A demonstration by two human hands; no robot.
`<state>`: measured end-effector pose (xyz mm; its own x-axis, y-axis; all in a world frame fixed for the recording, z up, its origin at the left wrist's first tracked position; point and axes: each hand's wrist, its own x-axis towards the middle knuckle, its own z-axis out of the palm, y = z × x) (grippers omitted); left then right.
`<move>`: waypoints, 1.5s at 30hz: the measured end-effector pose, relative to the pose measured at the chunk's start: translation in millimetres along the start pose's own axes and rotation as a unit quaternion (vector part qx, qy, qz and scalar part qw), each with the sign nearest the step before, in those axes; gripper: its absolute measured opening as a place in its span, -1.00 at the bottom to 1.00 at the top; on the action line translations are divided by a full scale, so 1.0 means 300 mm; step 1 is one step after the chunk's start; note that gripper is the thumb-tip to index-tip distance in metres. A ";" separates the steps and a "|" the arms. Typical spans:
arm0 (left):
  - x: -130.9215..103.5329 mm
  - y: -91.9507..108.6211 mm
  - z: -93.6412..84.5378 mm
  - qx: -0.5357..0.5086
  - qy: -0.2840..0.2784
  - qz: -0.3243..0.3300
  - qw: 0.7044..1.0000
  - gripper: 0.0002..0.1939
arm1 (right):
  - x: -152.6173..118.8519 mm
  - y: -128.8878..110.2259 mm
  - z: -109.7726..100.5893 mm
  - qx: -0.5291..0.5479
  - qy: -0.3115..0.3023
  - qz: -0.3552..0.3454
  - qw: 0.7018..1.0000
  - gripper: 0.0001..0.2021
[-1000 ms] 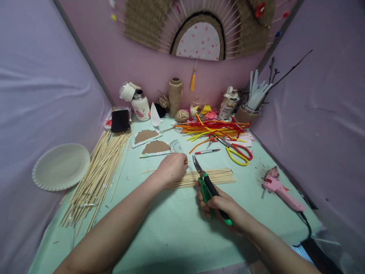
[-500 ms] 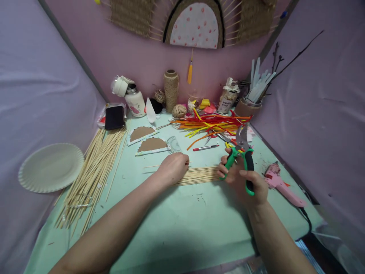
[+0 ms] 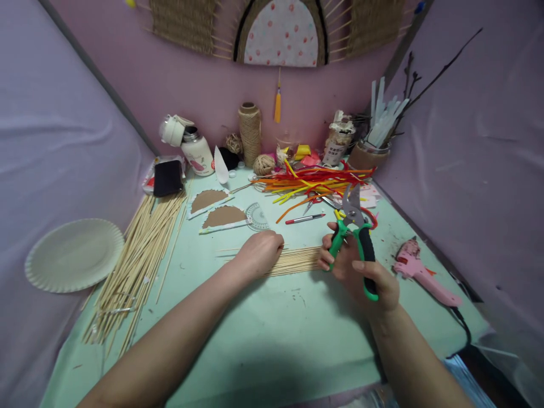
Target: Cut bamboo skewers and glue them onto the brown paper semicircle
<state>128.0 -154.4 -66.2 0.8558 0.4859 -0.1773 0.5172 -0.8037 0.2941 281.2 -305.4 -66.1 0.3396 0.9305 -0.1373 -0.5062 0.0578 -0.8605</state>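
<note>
My left hand (image 3: 262, 252) is closed in a pinch on a thin wooden stick (image 3: 229, 249), whose ends poke out on both sides. Beneath and beside it lies a row of thin sticks (image 3: 297, 260), set side by side on the table. My right hand (image 3: 361, 272) is wrapped round green-and-black pruning shears (image 3: 352, 218). Their blades point up and away from me, parted, with nothing between them. The fingers of that hand are close to the right end of the stick row and hide it.
A loose heap of sticks (image 3: 140, 260) and a paper plate (image 3: 74, 255) lie left. Behind are two cardboard half-circles (image 3: 223, 218), a protractor (image 3: 257, 216), a pen (image 3: 305, 219) and coloured strips (image 3: 314, 181). A pink glue gun (image 3: 425, 277) lies right, its cord trailing off the edge.
The view has shifted a little, so most things sit slightly further left. The shears' blades look a bit wider apart. My left hand keeps its pinch on the stick.
</note>
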 end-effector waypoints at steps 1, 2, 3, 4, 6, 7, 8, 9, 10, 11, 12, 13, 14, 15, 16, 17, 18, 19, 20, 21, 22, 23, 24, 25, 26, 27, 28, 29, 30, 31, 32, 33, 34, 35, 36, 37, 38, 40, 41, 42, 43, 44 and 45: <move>0.001 0.000 0.001 0.008 -0.003 0.003 1.000 -0.72 | 0.001 0.002 -0.002 0.007 -0.006 -0.002 1.000 -0.33; 0.002 0.001 0.003 0.017 -0.006 0.005 1.000 -0.72 | 0.002 0.005 -0.004 0.019 -0.013 -0.004 1.000 -0.34; 0.003 0.001 0.007 0.028 -0.009 0.007 1.000 -0.73 | 0.002 0.008 -0.004 0.034 -0.021 -0.008 0.999 -0.35; 0.005 0.002 0.011 0.039 -0.011 0.009 0.999 -0.73 | 0.002 0.011 -0.004 0.051 -0.029 -0.012 0.998 -0.36; 0.007 0.005 0.021 0.057 -0.013 0.012 0.998 -0.74 | 0.001 0.015 -0.002 0.076 -0.041 -0.017 0.996 -0.39; 0.008 0.007 0.027 0.063 -0.013 0.013 0.998 -0.74 | 0.000 0.016 0.000 0.082 -0.045 -0.016 0.996 -0.40; 0.009 0.011 0.032 0.067 -0.013 0.015 0.998 -0.75 | 0.000 0.017 0.001 0.085 -0.047 -0.015 0.995 -0.41; 0.010 0.015 0.035 0.069 -0.011 0.017 0.997 -0.76 | -0.001 0.017 0.001 0.089 -0.048 -0.014 0.995 -0.41; 0.010 0.019 0.037 0.072 -0.009 0.018 0.997 -0.77 | -0.002 0.017 0.001 0.093 -0.050 -0.012 0.994 -0.41; 0.009 0.022 0.035 0.074 -0.007 0.018 0.997 -0.78 | -0.002 0.015 0.002 0.098 -0.051 -0.011 0.994 -0.40; 0.008 0.024 0.030 0.077 -0.003 0.016 0.997 -0.78 | -0.002 0.014 0.001 0.103 -0.052 -0.010 0.993 -0.39; 0.006 0.024 0.020 0.079 0.001 0.013 0.997 -0.79 | -0.003 0.012 0.001 0.107 -0.053 -0.010 0.993 -0.38; 0.003 0.023 0.007 0.081 0.009 0.009 0.997 -0.78 | -0.003 0.010 0.001 0.109 -0.054 -0.012 0.992 -0.37; 0.000 0.019 -0.010 0.081 0.021 0.004 0.996 -0.78 | -0.005 0.008 0.001 0.108 -0.055 -0.015 0.992 -0.36; -0.004 0.013 -0.029 0.078 0.036 -0.002 0.996 -0.77 | -0.007 0.007 0.000 0.104 -0.057 -0.019 0.993 -0.35; -0.009 0.005 -0.050 0.070 0.053 -0.009 0.996 -0.76 | -0.012 0.008 -0.001 0.096 -0.060 -0.022 0.993 -0.34; -0.014 -0.004 -0.070 0.056 0.071 -0.018 0.996 -0.75 | -0.018 0.011 -0.002 0.085 -0.066 -0.023 0.994 -0.33; -0.020 -0.014 -0.089 0.039 0.089 -0.027 0.995 -0.75 | -0.027 0.016 -0.004 0.071 -0.076 -0.024 0.994 -0.32; -0.025 -0.024 -0.106 0.022 0.108 -0.034 0.993 -0.76 | -0.039 0.022 -0.007 0.053 -0.089 -0.022 0.994 -0.32; -0.031 -0.034 -0.122 0.007 0.125 -0.037 0.991 -0.76 | -0.053 0.030 -0.010 0.033 -0.103 -0.014 0.994 -0.31; -0.036 -0.043 -0.135 -0.004 0.141 -0.037 0.989 -0.77 | -0.070 0.039 -0.012 0.011 -0.118 -0.004 0.993 -0.32; -0.042 -0.051 -0.147 -0.012 0.156 -0.035 0.987 -0.77 | -0.088 0.047 -0.012 -0.011 -0.129 0.014 0.992 -0.33; -0.049 -0.056 -0.158 -0.019 0.169 -0.033 0.985 -0.77 | -0.106 0.055 -0.010 -0.029 -0.135 0.037 0.990 -0.35; -0.056 -0.059 -0.167 -0.028 0.180 -0.032 0.983 -0.76 | -0.124 0.060 -0.005 -0.042 -0.135 0.059 0.988 -0.37; -0.063 -0.060 -0.176 -0.042 0.187 -0.032 0.981 -0.74 | -0.139 0.062 0.003 -0.051 -0.131 0.083 0.987 -0.39; -0.070 -0.059 -0.183 -0.058 0.193 -0.031 0.979 -0.72 | -0.152 0.063 0.013 -0.058 -0.123 0.104 0.985 -0.41; -0.077 -0.057 -0.190 -0.076 0.198 -0.031 0.977 -0.70 | -0.161 0.062 0.026 -0.067 -0.114 0.123 0.984 -0.43; -0.083 -0.053 -0.195 -0.092 0.201 -0.029 0.975 -0.68 | -0.167 0.060 0.040 -0.076 -0.105 0.140 0.982 -0.43; -0.088 -0.049 -0.198 -0.104 0.201 -0.027 0.974 -0.67 | -0.169 0.059 0.053 -0.086 -0.096 0.153 0.980 -0.44; -0.092 -0.044 -0.200 -0.111 0.202 -0.025 0.973 -0.67 | -0.170 0.058 0.065 -0.097 -0.091 0.160 0.978 -0.45; -0.095 -0.040 -0.200 -0.115 0.202 -0.022 0.972 -0.66 | -0.169 0.059 0.074 -0.107 -0.089 0.164 0.977 -0.47; -0.096 -0.036 -0.199 -0.117 0.202 -0.019 0.972 -0.66 | -0.168 0.061 0.080 -0.116 -0.090 0.164 0.975 -0.50; -0.097 -0.033 -0.197 -0.118 0.201 -0.014 0.972 -0.66 | -0.166 0.065 0.084 -0.124 -0.091 0.163 0.975 -0.52; -0.097 -0.030 -0.195 -0.119 0.199 -0.008 0.973 -0.66 | -0.164 0.069 0.085 -0.129 -0.095 0.160 0.974 -0.54; -0.097 -0.028 -0.192 -0.120 0.195 -0.002 0.974 -0.67 | -0.163 0.074 0.084 -0.131 -0.100 0.158 0.974 -0.55; -0.097 -0.026 -0.189 -0.121 0.188 0.004 0.975 -0.67 | -0.162 0.078 0.082 -0.131 -0.102 0.155 0.974 -0.55; -0.098 -0.024 -0.186 -0.123 0.179 0.011 0.976 -0.67 | -0.161 0.081 0.081 -0.128 -0.102 0.153 0.975 -0.55; -0.099 -0.018 -0.179 -0.128 0.160 0.023 0.979 -0.66 | -0.159 0.084 0.079 -0.119 -0.099 0.149 0.977 -0.52; -0.099 -0.015 -0.175 -0.132 0.151 0.029 0.979 -0.66 | -0.158 0.085 0.079 -0.114 -0.096 0.149 0.978 -0.51; -0.100 -0.012 -0.172 -0.135 0.142 0.033 0.980 -0.66 | -0.157 0.084 0.080 -0.109 -0.094 0.148 0.979 -0.49; -0.100 -0.008 -0.169 -0.136 0.133 0.037 0.981 -0.65 | -0.156 0.084 0.080 -0.105 -0.092 0.148 0.979 -0.48; -0.099 -0.005 -0.167 -0.137 0.126 0.039 0.982 -0.64 | -0.155 0.084 0.081 -0.101 -0.091 0.149 0.979 -0.47; -0.098 -0.002 -0.165 -0.137 0.119 0.042 0.982 -0.63 | -0.155 0.084 0.081 -0.098 -0.089 0.150 0.980 -0.47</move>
<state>102.4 -151.2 -14.8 0.8544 0.5144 0.0734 0.3972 -0.7376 0.5460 233.4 -338.4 -69.5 0.0464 0.9445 -0.3253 -0.3941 -0.2819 -0.8748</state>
